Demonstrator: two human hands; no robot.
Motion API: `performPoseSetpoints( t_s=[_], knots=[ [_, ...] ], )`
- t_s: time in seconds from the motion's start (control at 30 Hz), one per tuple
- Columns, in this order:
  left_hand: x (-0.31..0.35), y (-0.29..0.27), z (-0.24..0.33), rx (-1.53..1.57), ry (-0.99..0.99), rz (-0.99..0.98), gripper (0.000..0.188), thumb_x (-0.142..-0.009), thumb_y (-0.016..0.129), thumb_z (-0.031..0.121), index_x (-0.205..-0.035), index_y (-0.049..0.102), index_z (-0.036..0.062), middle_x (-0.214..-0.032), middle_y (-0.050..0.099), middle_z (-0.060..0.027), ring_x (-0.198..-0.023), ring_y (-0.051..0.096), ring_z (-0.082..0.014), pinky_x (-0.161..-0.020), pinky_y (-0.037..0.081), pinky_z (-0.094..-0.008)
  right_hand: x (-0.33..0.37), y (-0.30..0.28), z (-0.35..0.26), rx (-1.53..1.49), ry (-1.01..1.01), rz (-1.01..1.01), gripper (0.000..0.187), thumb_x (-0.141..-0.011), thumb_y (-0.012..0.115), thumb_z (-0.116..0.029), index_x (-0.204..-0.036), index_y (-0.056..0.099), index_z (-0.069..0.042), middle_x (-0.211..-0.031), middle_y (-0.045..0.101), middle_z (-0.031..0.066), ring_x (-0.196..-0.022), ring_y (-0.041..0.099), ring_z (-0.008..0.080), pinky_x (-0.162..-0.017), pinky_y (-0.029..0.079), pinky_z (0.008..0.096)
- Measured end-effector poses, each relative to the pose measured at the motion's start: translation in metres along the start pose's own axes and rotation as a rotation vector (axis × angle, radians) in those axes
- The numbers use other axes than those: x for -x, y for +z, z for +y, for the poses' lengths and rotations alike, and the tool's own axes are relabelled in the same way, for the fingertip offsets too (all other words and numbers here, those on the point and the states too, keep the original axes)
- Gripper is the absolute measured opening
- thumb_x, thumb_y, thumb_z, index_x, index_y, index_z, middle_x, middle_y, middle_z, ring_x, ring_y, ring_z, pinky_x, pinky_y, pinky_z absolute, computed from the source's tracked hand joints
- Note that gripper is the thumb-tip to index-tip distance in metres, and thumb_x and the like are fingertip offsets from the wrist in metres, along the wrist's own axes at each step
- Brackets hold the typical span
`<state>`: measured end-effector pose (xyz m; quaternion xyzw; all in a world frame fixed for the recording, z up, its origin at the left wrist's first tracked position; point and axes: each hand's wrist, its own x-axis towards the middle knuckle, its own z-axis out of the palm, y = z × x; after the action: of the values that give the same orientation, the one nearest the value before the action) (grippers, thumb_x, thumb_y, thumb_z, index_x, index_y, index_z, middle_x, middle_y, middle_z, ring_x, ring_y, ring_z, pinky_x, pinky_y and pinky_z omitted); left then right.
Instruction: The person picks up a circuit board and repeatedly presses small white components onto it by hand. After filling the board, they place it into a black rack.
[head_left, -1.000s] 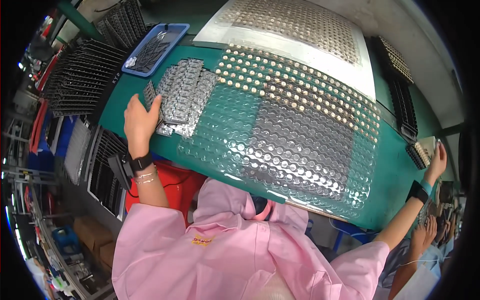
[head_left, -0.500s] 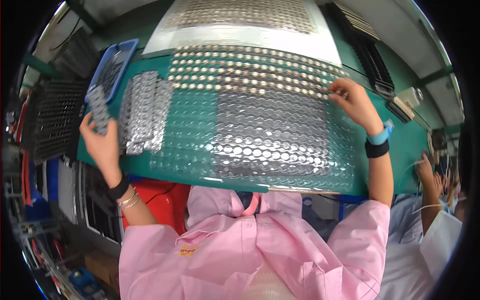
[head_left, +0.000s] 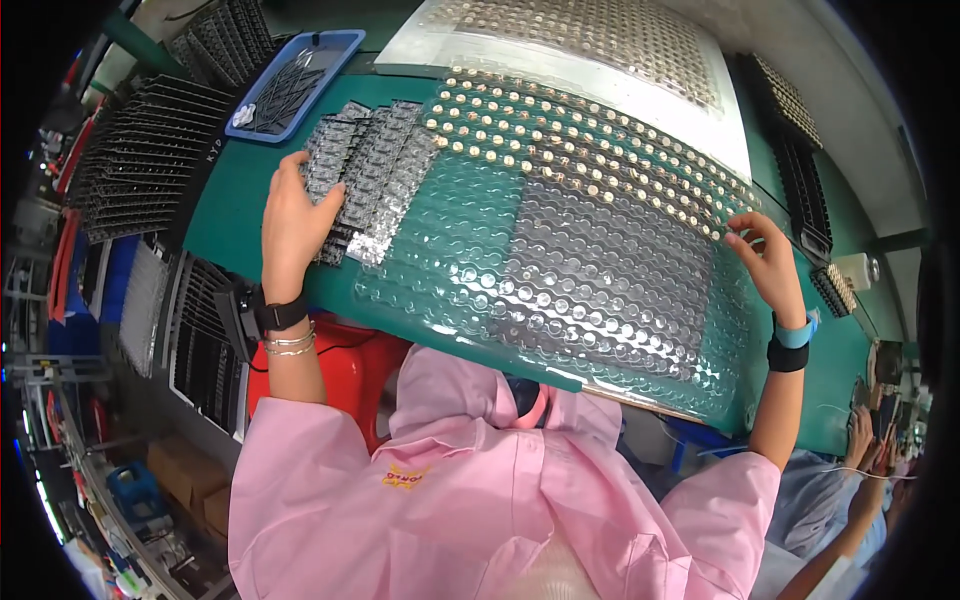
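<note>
The clear dimpled sheet (head_left: 440,250) is lying along the near edge of the green table (head_left: 232,215), with pale round pieces (head_left: 592,190) filling its far rows. Your right hand (head_left: 768,262) is hovering at the sheet's right edge, fingers curling toward the thumb; I cannot tell whether they are pinching anything. Your left hand (head_left: 298,215) is spreading thumb and fingers apart around the grey strips (head_left: 375,165) toward the table's left edge, its grip unclear.

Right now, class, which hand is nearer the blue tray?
Left. The left hand is just short of the blue tray, by the grey strips; the right hand is far across, at the right side of the clear sheet.
</note>
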<state>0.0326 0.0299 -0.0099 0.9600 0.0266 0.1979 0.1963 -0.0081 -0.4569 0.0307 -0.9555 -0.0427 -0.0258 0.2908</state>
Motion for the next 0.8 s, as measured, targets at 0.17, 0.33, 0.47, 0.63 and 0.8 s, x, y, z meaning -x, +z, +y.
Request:
performPoseSetpoints(
  t_s=[0.17, 0.33, 0.47, 0.63, 0.8],
  knots=[
    [0.0, -0.007, 0.0, 0.141, -0.023, 0.109, 0.046, -0.075, 0.063, 0.024, -0.108, 0.044, -0.0021, -0.094, 0.052, -0.0154, -0.08, 0.053, -0.0261, -0.072, 0.042, -0.032, -0.003, -0.019, 0.024, 0.118, -0.105, 0.16, 0.013, -0.076, 0.059, -0.008, -0.087, 0.055, -0.001, -0.079, 0.054, 0.0018, -0.063, 0.045, 0.0072, -0.054, 0.038, 0.0212],
    [0.032, -0.042, 0.026, 1.144, -0.27, -0.118, 0.034, -0.084, 0.052, 0.018, -0.111, 0.044, 0.0001, -0.077, 0.043, -0.002, -0.052, 0.037, -0.0046, -0.041, 0.028, -0.0166, -0.007, -0.027, 0.024, 0.051, -0.138, 0.061, 0.009, -0.073, 0.061, -0.006, -0.08, 0.058, -0.001, -0.077, 0.055, 0.0039, -0.061, 0.046, 0.0089, -0.053, 0.038, 0.0226],
    [0.05, -0.04, 0.046, 1.577, -0.306, -0.169, 0.032, -0.086, 0.047, 0.017, -0.113, 0.043, 0.0005, -0.077, 0.044, -0.0012, -0.049, 0.033, -0.0028, -0.037, 0.021, -0.0163, 0.003, -0.019, 0.018, 0.078, -0.073, -0.032, 0.008, -0.072, 0.061, -0.005, -0.078, 0.058, -0.001, -0.077, 0.055, 0.0045, -0.06, 0.047, 0.0101, -0.054, 0.038, 0.0235],
    [0.06, -0.037, 0.05, 1.44, -0.342, -0.177, 0.027, -0.087, 0.043, 0.016, -0.11, 0.044, 0.0021, -0.079, 0.045, -0.0013, -0.048, 0.034, -0.0041, -0.037, 0.024, -0.0167, 0.015, -0.03, 0.026, 0.185, 0.086, -0.019, 0.007, -0.072, 0.061, -0.005, -0.076, 0.057, 0.0, -0.076, 0.054, 0.0053, -0.061, 0.048, 0.0126, -0.055, 0.039, 0.0237],
    [0.07, -0.02, 0.071, 1.528, -0.351, -0.232, 0.03, -0.083, 0.052, 0.013, -0.109, 0.039, 0.0038, -0.074, 0.049, -0.0031, -0.046, 0.04, -0.0055, -0.036, 0.028, -0.0165, 0.009, -0.01, -0.028, 0.198, -0.184, 0.029, 0.007, -0.074, 0.058, -0.004, -0.079, 0.056, -0.001, -0.077, 0.052, 0.0072, -0.065, 0.051, 0.0169, -0.057, 0.041, 0.0261]
  ],
)
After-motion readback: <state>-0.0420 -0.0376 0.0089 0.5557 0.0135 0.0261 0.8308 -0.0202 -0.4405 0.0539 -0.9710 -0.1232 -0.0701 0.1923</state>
